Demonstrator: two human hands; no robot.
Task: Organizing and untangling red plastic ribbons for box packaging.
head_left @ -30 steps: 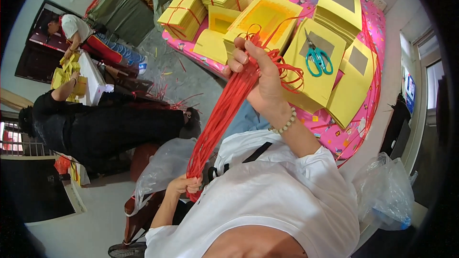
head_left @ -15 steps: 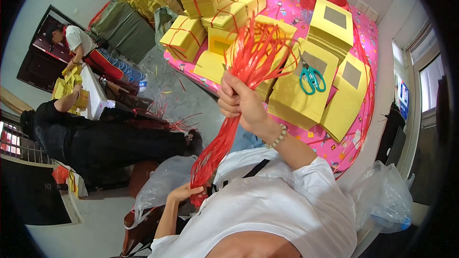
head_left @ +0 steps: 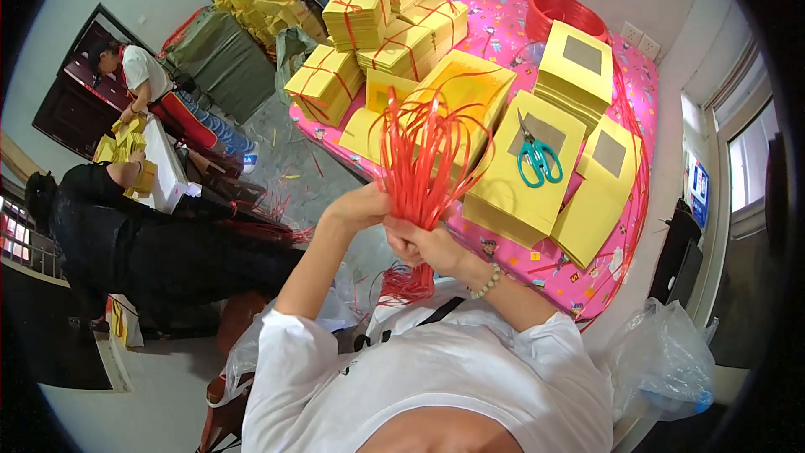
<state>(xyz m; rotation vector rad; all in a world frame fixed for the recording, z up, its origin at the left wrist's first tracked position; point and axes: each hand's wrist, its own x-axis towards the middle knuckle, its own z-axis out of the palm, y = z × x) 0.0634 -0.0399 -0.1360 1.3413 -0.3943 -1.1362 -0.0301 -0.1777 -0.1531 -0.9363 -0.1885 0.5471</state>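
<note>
A bundle of thin red plastic strips (head_left: 419,164) stands upright in front of my chest, its upper ends fanning out and looping over. My right hand (head_left: 426,247), with a beaded bracelet at the wrist, is closed round its lower part. Just above and to the left, my left hand (head_left: 362,205) grips the bundle's side, its fingertips partly hidden by the strips. Below the fist hang the lower ends, bunched near my lap. Teal-handled scissors (head_left: 538,159) lie on a stack of yellow paper sheets (head_left: 511,193) to the right.
A pink patterned cloth (head_left: 490,0) covers the surface ahead. Yellow bundles tied with red strips (head_left: 356,17) stand at its far left, a red coil (head_left: 567,10) at the back. Two people work at a white table (head_left: 172,168) on the left. A clear plastic bag (head_left: 667,361) lies right.
My left hand has come up from the bundle's lower end to its middle, beside my right hand. My right hand has lowered, and the bundle is now more upright.
</note>
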